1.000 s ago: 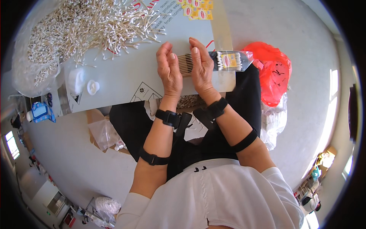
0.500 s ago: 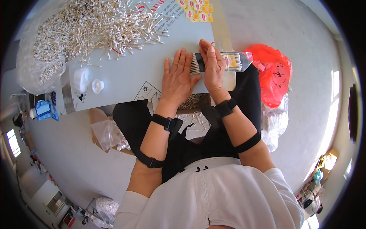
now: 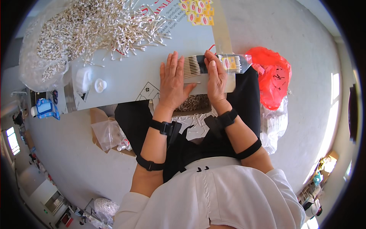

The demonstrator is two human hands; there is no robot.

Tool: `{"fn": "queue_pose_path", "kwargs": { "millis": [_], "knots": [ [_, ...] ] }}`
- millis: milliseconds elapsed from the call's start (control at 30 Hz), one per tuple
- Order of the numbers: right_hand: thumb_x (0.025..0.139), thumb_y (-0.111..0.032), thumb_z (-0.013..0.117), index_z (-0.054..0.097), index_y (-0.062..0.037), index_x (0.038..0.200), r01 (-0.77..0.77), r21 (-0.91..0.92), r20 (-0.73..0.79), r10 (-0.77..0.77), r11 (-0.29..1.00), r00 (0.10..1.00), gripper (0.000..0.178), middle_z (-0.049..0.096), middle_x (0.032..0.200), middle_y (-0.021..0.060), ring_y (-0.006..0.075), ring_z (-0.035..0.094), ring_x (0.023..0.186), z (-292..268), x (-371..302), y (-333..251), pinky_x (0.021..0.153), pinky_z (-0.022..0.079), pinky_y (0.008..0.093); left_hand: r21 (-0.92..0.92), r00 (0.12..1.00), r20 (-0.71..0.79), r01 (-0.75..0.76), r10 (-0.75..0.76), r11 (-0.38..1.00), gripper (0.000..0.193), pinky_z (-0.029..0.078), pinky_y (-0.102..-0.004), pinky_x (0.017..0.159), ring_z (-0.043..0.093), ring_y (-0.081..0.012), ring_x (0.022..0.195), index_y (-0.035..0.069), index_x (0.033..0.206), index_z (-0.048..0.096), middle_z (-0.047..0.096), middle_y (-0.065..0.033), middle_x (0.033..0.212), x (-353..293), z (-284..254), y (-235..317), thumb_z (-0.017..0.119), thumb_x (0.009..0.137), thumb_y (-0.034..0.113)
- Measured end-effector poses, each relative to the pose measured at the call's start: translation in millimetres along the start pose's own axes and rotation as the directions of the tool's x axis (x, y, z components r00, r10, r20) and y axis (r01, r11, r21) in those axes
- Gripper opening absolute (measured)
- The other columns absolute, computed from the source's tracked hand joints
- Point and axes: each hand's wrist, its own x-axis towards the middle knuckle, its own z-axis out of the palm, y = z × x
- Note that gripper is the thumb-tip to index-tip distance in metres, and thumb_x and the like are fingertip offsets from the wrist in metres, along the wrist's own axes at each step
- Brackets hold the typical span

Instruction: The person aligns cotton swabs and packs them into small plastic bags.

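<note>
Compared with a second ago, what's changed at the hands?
The left hand has turned from its edge to palm-down at the swab row's left end. The right hand has shifted right, toward the labelled swab bundle; the row's right end now shows. No clear grasp or release. Swab pile and red bag stay put.

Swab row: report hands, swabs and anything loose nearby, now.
Left hand open, at left end of swab row. Right hand at clear bag, grip unclear. Row lined up between hands. Loose swab lies on near side of row.
</note>
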Motion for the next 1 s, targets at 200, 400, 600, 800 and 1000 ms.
{"fn": "queue_pose_path", "kwargs": {
  "millis": [200, 400, 600, 800, 1000],
  "knots": [
    [0.105, -0.025, 0.043, 0.052, 0.0040, 0.133, -0.007, -0.007, 0.035, 0.008, 1.000, 0.999, 0.041, 0.054, 0.135, 0.0128, 0.0190, 0.049, 0.126, 5.7, 15.1, 1.7, 0.110, 0.038, 0.0319, -0.042, 0.998, -0.064, 0.005, -0.008, 0.999, 0.086, 0.019, -0.0492, 0.116, 0.021, -0.0351, 0.145, 0.001, 0.147, 0.029, 0.022, -0.0198, 0.156, 19.2, 7.6, -14.1, 0.073, 0.081, 0.031],
    [0.104, -0.023, 0.047, 0.055, 0.0026, 0.129, 0.021, -0.002, 0.014, -0.021, 1.000, 1.000, 0.037, 0.055, 0.135, 0.0117, 0.0185, 0.051, 0.123, 23.1, 18.9, 12.6, 0.105, 0.038, 0.0292, -0.607, 0.878, -0.322, 0.094, -0.353, 0.789, 0.062, 0.024, -0.0397, 0.115, 0.029, -0.0309, 0.142, -0.001, 0.148, 0.027, 0.028, -0.0195, 0.154, 26.3, 38.0, 1.7, 0.048, 0.101, 0.033],
    [0.104, -0.024, 0.045, 0.054, 0.0037, 0.128, 0.040, -0.039, 0.030, -0.039, 0.998, 0.999, 0.038, 0.055, 0.135, 0.0143, 0.0205, 0.049, 0.126, 24.8, 19.7, 10.0, 0.108, 0.037, 0.0314, -0.611, 0.880, -0.305, 0.113, -0.365, 0.784, 0.052, 0.027, -0.0415, 0.115, 0.033, -0.0339, 0.140, -0.004, 0.145, 0.032, 0.035, -0.0214, 0.150, 43.0, 41.9, 9.3, 0.039, 0.104, 0.028],
    [0.104, -0.024, 0.045, 0.054, 0.0042, 0.129, 0.036, -0.051, 0.017, -0.035, 0.998, 0.999, 0.039, 0.057, 0.132, 0.0135, 0.0193, 0.052, 0.122, 24.6, 20.1, 12.0, 0.106, 0.038, 0.0308, -0.671, 0.882, -0.296, 0.082, -0.367, 0.737, 0.051, 0.029, -0.0408, 0.114, 0.038, -0.0334, 0.136, -0.004, 0.142, 0.035, 0.039, -0.0206, 0.147, 41.7, 44.9, 3.5, 0.038, 0.104, 0.029],
    [0.104, -0.027, 0.046, 0.054, 0.0047, 0.130, -0.083, 0.102, 0.032, 0.080, 0.991, 0.996, 0.042, 0.058, 0.128, 0.0137, 0.0183, 0.053, 0.121, 11.6, 30.7, 9.4, 0.105, 0.041, 0.0296, -0.592, 0.921, -0.303, 0.020, -0.246, 0.806, 0.063, 0.032, -0.0408, 0.111, 0.039, -0.0305, 0.136, 0.001, 0.143, 0.038, 0.040, -0.0172, 0.147, 33.6, 29.6, -5.8, 0.064, 0.092, 0.028]
  ]
}}
